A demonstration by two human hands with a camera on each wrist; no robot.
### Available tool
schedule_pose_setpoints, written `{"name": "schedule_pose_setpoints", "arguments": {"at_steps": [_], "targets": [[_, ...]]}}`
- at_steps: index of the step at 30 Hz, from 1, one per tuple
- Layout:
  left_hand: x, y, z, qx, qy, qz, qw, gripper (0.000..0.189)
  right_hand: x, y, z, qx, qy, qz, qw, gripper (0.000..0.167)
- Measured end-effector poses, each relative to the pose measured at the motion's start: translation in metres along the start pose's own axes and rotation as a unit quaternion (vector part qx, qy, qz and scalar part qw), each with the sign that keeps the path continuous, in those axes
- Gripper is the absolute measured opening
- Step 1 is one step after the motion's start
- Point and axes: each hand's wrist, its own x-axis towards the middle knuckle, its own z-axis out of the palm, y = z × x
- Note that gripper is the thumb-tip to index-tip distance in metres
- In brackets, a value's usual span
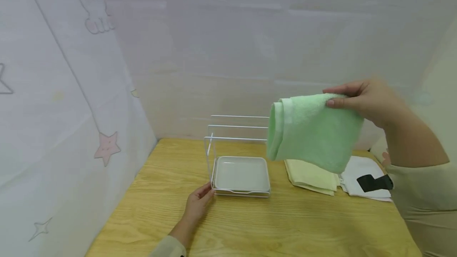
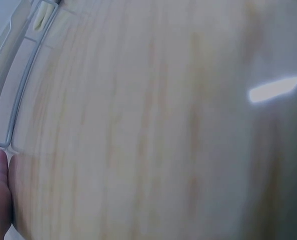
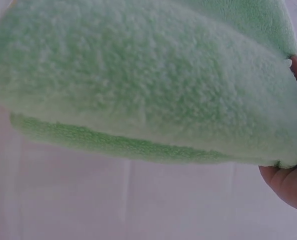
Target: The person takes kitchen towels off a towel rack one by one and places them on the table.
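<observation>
My right hand pinches a folded mint-green towel by its top edge, thumb on the near side and fingers behind. The towel hangs in the air at the right of a white wire rack and overlaps its right end in the head view. Plush green towel fills much of the right wrist view. Down at the rack's front left corner, my left hand holds the frame between thumb and fingers. A pale shallow tray sits in the rack's base, below several upright wire loops.
Beneath the green towel, a folded pale yellow towel lies on the wooden table. To its right is a folded white towel, partly behind a black strap at my right sleeve. Light patterned sheeting stands behind and at the sides.
</observation>
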Motion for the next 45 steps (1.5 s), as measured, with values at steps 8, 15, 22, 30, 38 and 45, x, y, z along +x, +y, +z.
{"name": "schedule_pose_setpoints", "arguments": {"at_steps": [8,15,22,30,38,45], "targets": [[-0.002,0.005,-0.001,-0.001,0.012,-0.012,0.9999,0.042,-0.019,0.038,0.012,-0.039,-0.014,0.013,0.9991,0.036],[0.0,0.003,-0.002,0.006,0.01,-0.013,0.9999,0.04,-0.043,0.07,0.028,-0.039,-0.038,0.032,0.998,0.047],[-0.003,0.005,-0.001,0.0,0.003,-0.011,0.9999,0.04,-0.069,0.097,0.044,-0.09,-0.049,0.037,0.9941,0.043],[-0.002,0.004,-0.002,-0.009,-0.001,-0.013,0.9999,0.041,-0.096,0.123,0.063,-0.071,-0.038,0.029,0.9963,0.036],[0.0,0.005,-0.003,-0.004,0.0,-0.025,0.9997,0.04,-0.122,0.149,0.08,-0.011,-0.073,0.022,0.9971,0.03],[0.0,0.004,-0.002,-0.002,0.002,-0.027,0.9996,0.04,-0.145,0.171,0.093,0.024,-0.094,0.019,0.9951,0.026]]}}
